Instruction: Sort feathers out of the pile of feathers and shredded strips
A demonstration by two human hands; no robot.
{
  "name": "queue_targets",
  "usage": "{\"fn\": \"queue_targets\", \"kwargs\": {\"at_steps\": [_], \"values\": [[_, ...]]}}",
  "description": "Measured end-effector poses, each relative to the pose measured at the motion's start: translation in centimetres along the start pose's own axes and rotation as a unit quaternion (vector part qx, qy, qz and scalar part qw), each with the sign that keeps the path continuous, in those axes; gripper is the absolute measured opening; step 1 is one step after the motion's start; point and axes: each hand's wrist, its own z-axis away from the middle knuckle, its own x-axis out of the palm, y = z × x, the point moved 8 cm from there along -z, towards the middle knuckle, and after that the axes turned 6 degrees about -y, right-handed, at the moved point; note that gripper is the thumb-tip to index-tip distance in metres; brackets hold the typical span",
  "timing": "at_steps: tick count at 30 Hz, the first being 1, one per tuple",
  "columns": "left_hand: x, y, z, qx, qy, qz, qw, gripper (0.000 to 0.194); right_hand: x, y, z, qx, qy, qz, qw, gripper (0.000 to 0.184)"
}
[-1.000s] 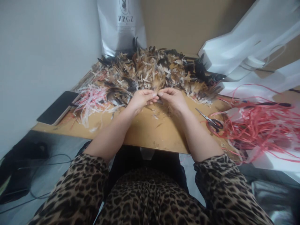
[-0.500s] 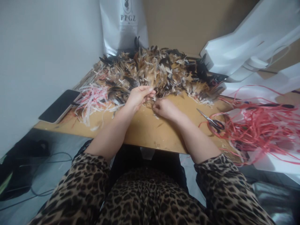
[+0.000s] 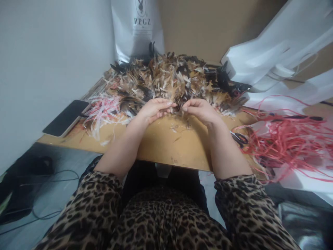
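A wide heap of brown, black and cream feathers (image 3: 166, 76) covers the back of the tan table (image 3: 166, 149). At its near edge, my left hand (image 3: 156, 110) has thumb and forefinger pressed together in a pinch. Facing it from the right, my right hand (image 3: 200, 110) is pinched too, its fingertips a small gap from the left ones. Brown wisps show around both sets of fingertips against the heap, so whatever each pinch holds is too small to make out. Scissors (image 3: 240, 138) with dark handles lie beyond my right forearm, partly hidden by it.
Left of the heap lie pink and white strips (image 3: 104, 111) and a dark-screened phone (image 3: 66, 118). A tangle of red strips (image 3: 291, 139) spreads at the right, near white sewing-machine-like equipment (image 3: 260, 59). A white printed bag (image 3: 139, 34) stands behind.
My right hand has risen from the tabletop and moved right and slightly forward, its forearm now covering the scissor blades. My left hand stays nearly in place, shifted slightly right.
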Motion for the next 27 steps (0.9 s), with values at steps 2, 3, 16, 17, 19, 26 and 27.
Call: {"fn": "queue_targets", "kwargs": {"at_steps": [2, 3, 16, 17, 19, 26, 27], "values": [[0.2, -0.2, 0.1, -0.01, -0.007, 0.001, 1.0, 0.012, -0.2, 0.4, -0.1, 0.011, 0.012, -0.057, 0.998, 0.029], [0.3, -0.3, 0.1, -0.014, -0.01, 0.001, 1.0, 0.011, -0.2, 0.6, -0.2, 0.017, 0.015, -0.088, 0.996, 0.03], [0.8, -2.6, -0.7, -0.055, -0.065, 0.011, 0.996, 0.01, 1.0, 1.1, -0.7, 0.052, 0.0, -0.296, 0.954, 0.033], [0.8, -2.7, -0.7, -0.057, -0.065, 0.014, 0.996, 0.009, 1.1, 1.2, -0.7, 0.057, 0.001, -0.303, 0.951, 0.033], [0.9, -2.6, -0.6, -0.06, -0.06, 0.021, 0.996, 0.008, 1.1, 1.3, -0.7, 0.062, 0.005, -0.309, 0.949, 0.034], [0.5, -1.9, -0.6, -0.053, -0.022, 0.07, 0.996, 0.005, 1.3, 1.0, -0.5, 0.057, -0.009, -0.328, 0.943, 0.036], [0.3, -1.7, -0.6, -0.048, -0.01, 0.078, 0.996, 0.005, 1.3, 0.9, -0.5, 0.057, -0.013, -0.332, 0.942, 0.035]]}}
